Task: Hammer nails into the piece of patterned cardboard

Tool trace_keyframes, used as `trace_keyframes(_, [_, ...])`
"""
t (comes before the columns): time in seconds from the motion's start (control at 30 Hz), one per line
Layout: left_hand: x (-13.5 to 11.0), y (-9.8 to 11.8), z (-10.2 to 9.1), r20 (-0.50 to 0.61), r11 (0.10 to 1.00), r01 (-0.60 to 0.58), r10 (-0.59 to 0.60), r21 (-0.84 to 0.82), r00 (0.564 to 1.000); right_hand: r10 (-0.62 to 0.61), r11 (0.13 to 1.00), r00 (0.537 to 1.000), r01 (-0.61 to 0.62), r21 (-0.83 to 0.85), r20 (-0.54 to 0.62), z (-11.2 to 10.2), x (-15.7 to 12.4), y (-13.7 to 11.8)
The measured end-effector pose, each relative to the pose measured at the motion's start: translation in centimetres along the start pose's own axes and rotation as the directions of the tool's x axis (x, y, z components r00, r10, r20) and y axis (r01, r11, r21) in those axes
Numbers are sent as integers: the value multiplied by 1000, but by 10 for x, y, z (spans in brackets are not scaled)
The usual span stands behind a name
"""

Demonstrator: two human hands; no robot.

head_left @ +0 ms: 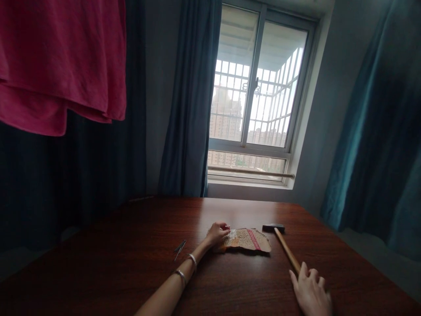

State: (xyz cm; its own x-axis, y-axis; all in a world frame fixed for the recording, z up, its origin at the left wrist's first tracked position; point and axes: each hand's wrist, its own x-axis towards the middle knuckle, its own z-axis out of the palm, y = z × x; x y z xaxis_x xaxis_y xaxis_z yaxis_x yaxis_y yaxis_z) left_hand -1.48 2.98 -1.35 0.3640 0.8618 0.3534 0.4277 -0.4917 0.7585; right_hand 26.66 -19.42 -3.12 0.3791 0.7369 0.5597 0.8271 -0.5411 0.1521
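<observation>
A piece of corrugated cardboard (pixel 245 240) lies flat on the table, dotted with many small holes or marks and crossed by a pink strip. At its left end is my left hand (pixel 217 233), fingers curled in a pinch; whatever sits between the fingertips is too small to make out. My right hand (pixel 312 287) closes over the lower end of the wooden handle of a hammer (pixel 287 248). The hammer's dark head rests on the table to the right of the cardboard. Several thin nails (pixel 179 249) lie left of my left hand.
The reddish-brown wooden table (pixel 138 267) reaches toward a window (pixel 253 87) with a ledge and bars outside. Blue curtains (pixel 190 109) hang around it. A pink cloth (pixel 66 57) hangs at the upper left.
</observation>
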Motion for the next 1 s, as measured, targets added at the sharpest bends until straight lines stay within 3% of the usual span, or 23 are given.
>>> trace_keyframes(0.07, [0,0,0,2,1000,6,-6,4,1000,-47,999,999,47,-14,0,-2,-1,-1])
trace_keyframes(0.17, [0,1,0,11,1000,7,-7,-4,1000,-76,997,993,72,42,92,-5,6,0])
trace_keyframes(0.3, [0,2,-1,11,1000,-5,5,-6,1000,-105,927,942,-24,375,319,-4,26,12])
trace_keyframes(0.4, [0,2,-1,12,1000,-5,5,-14,1000,-122,718,902,-209,664,415,-7,40,20])
trace_keyframes(0.5, [1,-1,0,22,1000,-15,15,-23,1000,-123,383,868,-405,830,480,-21,42,14])
trace_keyframes(0.57, [2,-4,1,20,1000,-8,8,-22,1000,-154,150,829,-519,842,538,-38,36,4])
trace_keyframes(0.67, [2,-7,2,17,999,-5,6,-39,1000,-263,-84,754,-640,764,603,-68,24,-12])
trace_keyframes(0.8, [2,-6,2,16,998,-9,10,-54,1000,-437,-253,681,-720,646,588,-105,16,-29])
trace_keyframes(1.0, [0,1,0,19,998,11,-10,-57,1000,-626,-307,567,-810,499,536,-129,12,-54])
